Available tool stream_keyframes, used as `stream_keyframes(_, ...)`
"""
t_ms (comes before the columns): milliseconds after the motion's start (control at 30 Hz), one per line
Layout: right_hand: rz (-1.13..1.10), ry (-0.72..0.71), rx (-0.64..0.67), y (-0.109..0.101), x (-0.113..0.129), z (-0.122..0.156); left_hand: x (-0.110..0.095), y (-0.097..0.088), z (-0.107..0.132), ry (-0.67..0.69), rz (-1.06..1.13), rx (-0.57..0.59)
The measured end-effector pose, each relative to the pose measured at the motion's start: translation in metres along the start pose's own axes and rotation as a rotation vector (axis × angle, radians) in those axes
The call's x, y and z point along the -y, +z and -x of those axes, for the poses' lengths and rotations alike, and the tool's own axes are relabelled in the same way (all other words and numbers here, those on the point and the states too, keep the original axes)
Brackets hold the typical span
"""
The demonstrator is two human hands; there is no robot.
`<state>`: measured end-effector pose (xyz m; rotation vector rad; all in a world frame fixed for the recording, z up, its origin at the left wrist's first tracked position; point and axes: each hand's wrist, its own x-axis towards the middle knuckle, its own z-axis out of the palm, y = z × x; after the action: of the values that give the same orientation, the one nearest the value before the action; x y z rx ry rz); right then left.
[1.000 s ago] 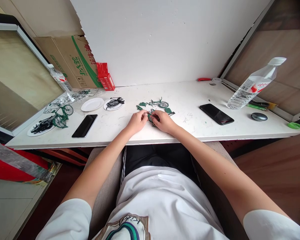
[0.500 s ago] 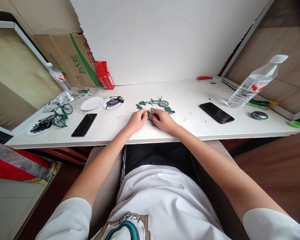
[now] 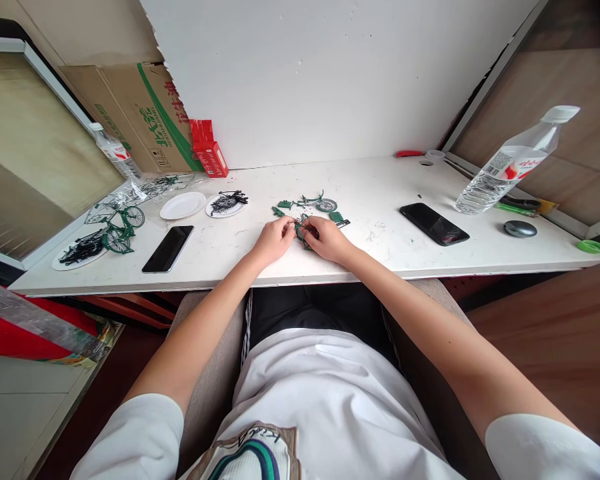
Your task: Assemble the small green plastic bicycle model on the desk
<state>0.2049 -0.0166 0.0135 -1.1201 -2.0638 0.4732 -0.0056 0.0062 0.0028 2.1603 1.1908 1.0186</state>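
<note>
Fingers pinched, my left hand [image 3: 275,239] and my right hand [image 3: 327,239] meet over the front middle of the table. Between them is a small green model bicycle part [image 3: 300,230], mostly covered by the fingers. Its exact shape is hidden. Just beyond my hands lies a green front section with a spoked wheel [image 3: 326,205]. A small green piece [image 3: 285,205] sits left of it, and a green box-like piece [image 3: 336,217] lies beside my right hand. Far to the left stands an assembled green model bicycle [image 3: 120,230].
Plates with black parts lie left: one plate [image 3: 60,265] near the edge, another [image 3: 215,212] near an unfilled plate [image 3: 183,207]. Phones [image 3: 168,249] [image 3: 433,224] flank my hands. A water bottle [image 3: 513,163], a mouse [image 3: 520,229] and a green lid [image 3: 592,247] are right; a red box [image 3: 211,157] stands behind.
Both hands stay in nearly the same place, still pinched around the green part. The whole view has shifted very slightly.
</note>
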Motion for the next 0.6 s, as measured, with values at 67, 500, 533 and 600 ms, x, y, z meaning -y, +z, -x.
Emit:
stream_keyframes(67, 0.002, 0.002, -0.001, 0.0003, -0.0005, 0.0000, 0.0008, 0.0003, -0.0003, 0.003, 0.002, 0.002)
stream_keyframes(500, -0.002, 0.005, 0.006, 0.0004, -0.0002, -0.0005, 0.0005, 0.0000, -0.0006, 0.004, -0.014, 0.008)
stream_keyframes(533, -0.003, 0.006, 0.004, 0.0004, -0.0002, -0.0004, 0.0009, 0.0001, -0.0006, 0.003, -0.012, 0.009)
stream_keyframes(600, -0.002, 0.007, 0.001, 0.0005, -0.0006, -0.0002, 0.0018, 0.0003, -0.0006, 0.002, -0.005, 0.010)
